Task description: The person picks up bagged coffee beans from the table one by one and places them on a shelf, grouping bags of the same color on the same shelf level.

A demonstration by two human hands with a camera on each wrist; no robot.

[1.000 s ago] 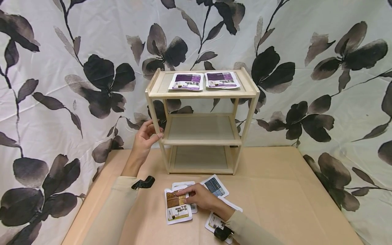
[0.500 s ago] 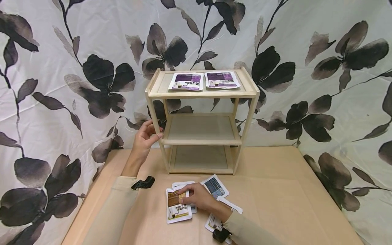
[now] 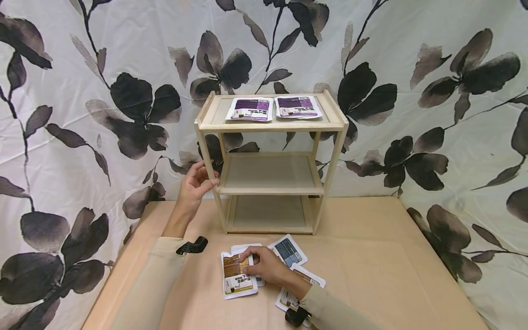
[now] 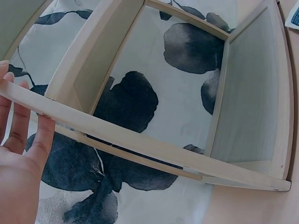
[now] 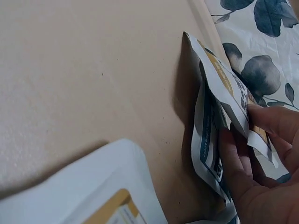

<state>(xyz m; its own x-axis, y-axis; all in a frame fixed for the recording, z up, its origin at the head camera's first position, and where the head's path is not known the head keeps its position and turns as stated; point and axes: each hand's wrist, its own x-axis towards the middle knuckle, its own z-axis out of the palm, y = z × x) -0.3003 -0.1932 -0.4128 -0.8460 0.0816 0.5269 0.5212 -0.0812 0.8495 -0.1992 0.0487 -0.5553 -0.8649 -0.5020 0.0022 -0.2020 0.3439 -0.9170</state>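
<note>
A three-tier wooden shelf rack [image 3: 272, 191] stands on the table. My left hand [image 3: 193, 185] grips its left front post, thumb in front and fingers behind; the left wrist view shows the fingers [image 4: 43, 135] against that post. In front of the rack, my right hand [image 3: 264, 265] pinches the right edge of a white sachet with a brown and yellow print [image 3: 237, 280]. The right wrist view shows this brown sachet [image 5: 217, 77] tilted up, thumb on its printed face and fingers underneath. A blue-printed sachet [image 5: 205, 135] lies beneath it, mostly hidden in the head view.
Two purple-printed sachets [image 3: 250, 109] lie side by side on the top shelf. Right of the right hand, a blue-printed sachet [image 3: 288, 250] and overlapping brown-printed ones [image 3: 307, 275] lie on the table [image 3: 371, 256]. A floral cloth [image 3: 433, 114] hangs behind.
My right index finger has drawn back from across the brown sachet, and the hand now pinches its edge. The sachet has shifted slightly. My left hand keeps its grip on the post.
</note>
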